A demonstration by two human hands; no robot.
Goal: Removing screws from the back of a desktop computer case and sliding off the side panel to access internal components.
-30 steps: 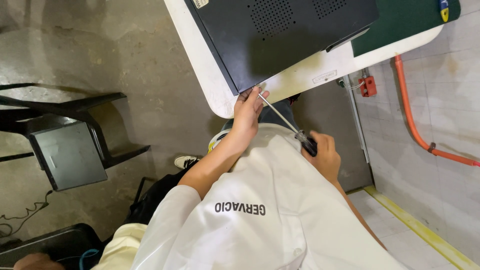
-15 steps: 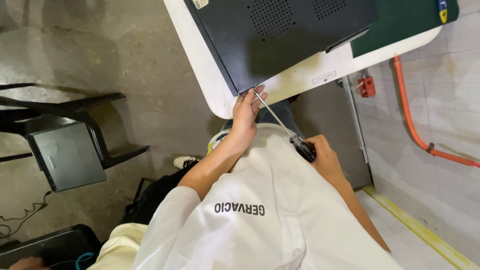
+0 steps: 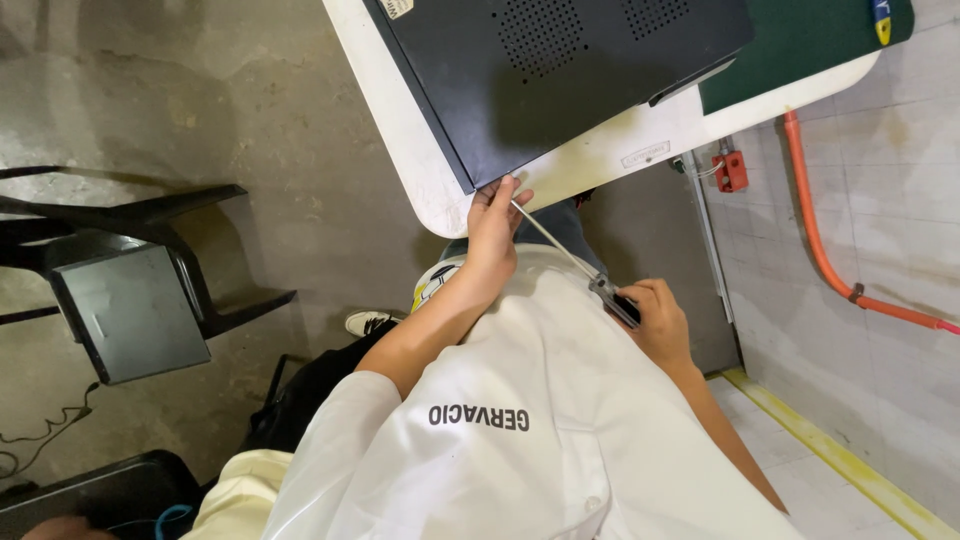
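A black metal case [image 3: 560,70] with vent holes lies on a white table [image 3: 400,130]. My left hand [image 3: 493,228] rests at the case's near corner, its fingers pinched round the tip of a long thin screwdriver [image 3: 560,250]. The metal shaft runs down and to the right to a black handle, which my right hand [image 3: 655,318] grips close to my white coat [image 3: 500,430]. The tip itself is hidden behind my left fingers.
A green mat [image 3: 800,40] lies under the case's far side. At left, a black plastic chair [image 3: 170,215] carries a grey box [image 3: 130,312]. An orange pipe [image 3: 818,235] and a small red box [image 3: 731,170] are on the tiled wall. A shoe [image 3: 368,322] and a black bag [image 3: 300,400] sit on the concrete floor.
My right hand has shifted slightly on the screwdriver handle. My left hand stays at the case corner, and the case has not moved.
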